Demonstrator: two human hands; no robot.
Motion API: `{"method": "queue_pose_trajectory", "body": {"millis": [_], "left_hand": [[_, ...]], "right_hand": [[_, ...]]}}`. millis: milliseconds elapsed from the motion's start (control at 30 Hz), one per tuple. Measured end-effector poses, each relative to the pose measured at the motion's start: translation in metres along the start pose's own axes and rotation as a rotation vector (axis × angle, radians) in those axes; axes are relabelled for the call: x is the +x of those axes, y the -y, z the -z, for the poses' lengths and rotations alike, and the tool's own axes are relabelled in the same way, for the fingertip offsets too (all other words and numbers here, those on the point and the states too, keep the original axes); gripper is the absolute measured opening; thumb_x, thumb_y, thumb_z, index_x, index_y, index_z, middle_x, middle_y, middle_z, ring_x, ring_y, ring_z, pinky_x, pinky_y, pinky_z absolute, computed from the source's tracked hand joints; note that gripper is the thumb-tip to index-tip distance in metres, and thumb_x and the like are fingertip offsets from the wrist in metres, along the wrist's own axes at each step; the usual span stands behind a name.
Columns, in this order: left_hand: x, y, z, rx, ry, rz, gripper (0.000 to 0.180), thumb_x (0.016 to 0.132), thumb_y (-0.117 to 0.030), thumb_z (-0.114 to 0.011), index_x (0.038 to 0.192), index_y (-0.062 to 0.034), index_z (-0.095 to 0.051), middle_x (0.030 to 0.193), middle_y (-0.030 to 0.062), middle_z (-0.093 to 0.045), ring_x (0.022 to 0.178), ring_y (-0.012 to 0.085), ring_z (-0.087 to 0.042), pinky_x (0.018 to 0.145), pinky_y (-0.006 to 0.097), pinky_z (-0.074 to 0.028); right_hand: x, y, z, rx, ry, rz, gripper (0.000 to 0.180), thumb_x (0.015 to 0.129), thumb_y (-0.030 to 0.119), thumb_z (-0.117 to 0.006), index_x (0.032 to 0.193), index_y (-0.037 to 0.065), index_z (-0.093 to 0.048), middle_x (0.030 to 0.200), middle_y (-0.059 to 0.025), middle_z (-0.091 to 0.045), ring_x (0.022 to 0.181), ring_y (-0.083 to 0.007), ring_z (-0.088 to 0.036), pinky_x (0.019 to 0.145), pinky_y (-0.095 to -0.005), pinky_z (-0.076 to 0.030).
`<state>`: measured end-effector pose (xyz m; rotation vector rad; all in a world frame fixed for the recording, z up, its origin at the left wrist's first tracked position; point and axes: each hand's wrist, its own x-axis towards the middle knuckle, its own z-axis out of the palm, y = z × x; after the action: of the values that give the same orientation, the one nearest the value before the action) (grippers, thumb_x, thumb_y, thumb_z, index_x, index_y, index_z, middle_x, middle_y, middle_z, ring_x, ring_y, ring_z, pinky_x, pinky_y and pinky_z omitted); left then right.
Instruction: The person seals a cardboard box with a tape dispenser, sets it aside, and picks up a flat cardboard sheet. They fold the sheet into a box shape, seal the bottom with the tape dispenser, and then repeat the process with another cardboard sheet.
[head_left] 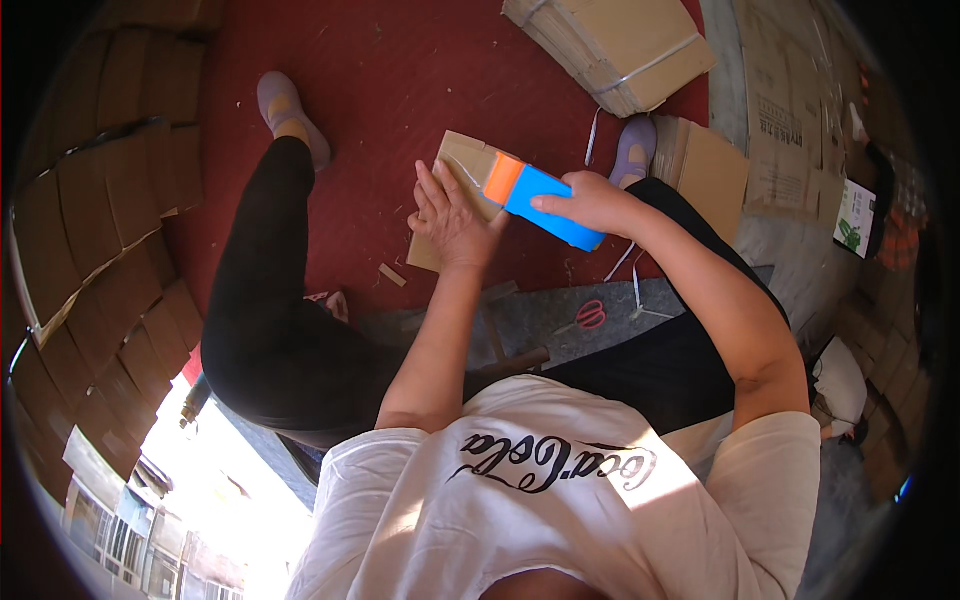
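Observation:
A small brown cardboard box (470, 160) is in front of me, above the red floor covering. My left hand (452, 225) lies on its left part, fingers stretched out and somewhat apart. In my right hand (596, 203) is a blue tape dispenser (545, 200) with an orange front part. The orange end meets the box's right side, just beside my left hand. My right thumb rests along the top of the dispenser; my other right fingers are hidden beneath it. A pale streak runs over the box's upper face near the orange end.
A strapped bundle of flat cardboard (625, 60) lies at the far right, with another cardboard stack (705, 175) closer. Red-handled scissors (591, 315) and white straps (640, 300) are on the grey floor. A cardboard scrap (392, 275) lies left of the box. Stacked cartons (95, 200) line the left.

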<state>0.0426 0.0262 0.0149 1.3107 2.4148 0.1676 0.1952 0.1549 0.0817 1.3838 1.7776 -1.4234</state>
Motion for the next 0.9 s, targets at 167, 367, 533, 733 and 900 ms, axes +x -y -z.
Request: {"method": "queue_pose_trajectory", "body": {"millis": [167,367,533,733,900], "left_hand": [[0.001,0.001,-0.001,0.001,-0.049,-0.009,0.118,0.059,-0.063,-0.071,0.146,-0.0069,-0.013,0.150,0.0203,-0.013,0.131,0.0358,-0.028,0.093,0.057,-0.029],[0.001,0.000,0.000,0.005,-0.025,0.010,0.118,0.058,-0.057,-0.074,0.146,-0.0088,-0.013,0.151,0.0198,-0.011,0.131,0.0367,-0.028,0.093,0.058,-0.029],[0.004,-0.003,0.004,0.021,0.027,0.036,0.118,0.056,-0.048,-0.078,0.146,-0.0108,-0.013,0.151,0.0194,-0.009,0.132,0.0359,-0.027,0.093,0.058,-0.029],[0.004,-0.004,0.002,0.033,0.008,0.024,0.118,0.055,-0.046,-0.079,0.147,-0.0127,-0.012,0.151,0.0200,-0.008,0.133,0.0357,-0.026,0.093,0.057,-0.029],[0.005,-0.006,0.002,0.057,0.007,0.024,0.118,0.055,-0.046,-0.079,0.147,-0.0131,-0.012,0.150,0.0214,-0.008,0.132,0.0376,-0.026,0.093,0.057,-0.030]], "right_hand": [[-0.001,-0.008,0.000,0.000,0.011,-0.006,0.077,0.073,0.063,-0.063,0.096,-0.010,-0.062,0.091,-0.0252,-0.064,0.084,-0.0319,-0.065,0.072,-0.0379,-0.050],[-0.005,-0.018,0.007,-0.032,0.028,-0.011,0.076,0.073,0.062,-0.063,0.097,-0.010,-0.062,0.092,-0.0243,-0.065,0.085,-0.0308,-0.065,0.073,-0.0372,-0.050],[-0.012,-0.064,0.011,-0.024,0.029,-0.028,0.074,0.074,0.060,-0.064,0.099,-0.010,-0.061,0.091,-0.0231,-0.065,0.085,-0.0290,-0.065,0.072,-0.0368,-0.050],[-0.010,-0.088,0.001,0.039,0.024,0.021,0.068,0.076,0.057,-0.064,0.100,-0.007,-0.062,0.090,-0.0216,-0.065,0.082,-0.0277,-0.065,0.072,-0.0364,-0.051],[-0.009,-0.115,0.005,0.051,-0.013,0.092,0.064,0.076,0.056,-0.065,0.096,-0.004,-0.063,0.086,-0.0202,-0.065,0.080,-0.0274,-0.065,0.071,-0.0363,-0.050]]}}
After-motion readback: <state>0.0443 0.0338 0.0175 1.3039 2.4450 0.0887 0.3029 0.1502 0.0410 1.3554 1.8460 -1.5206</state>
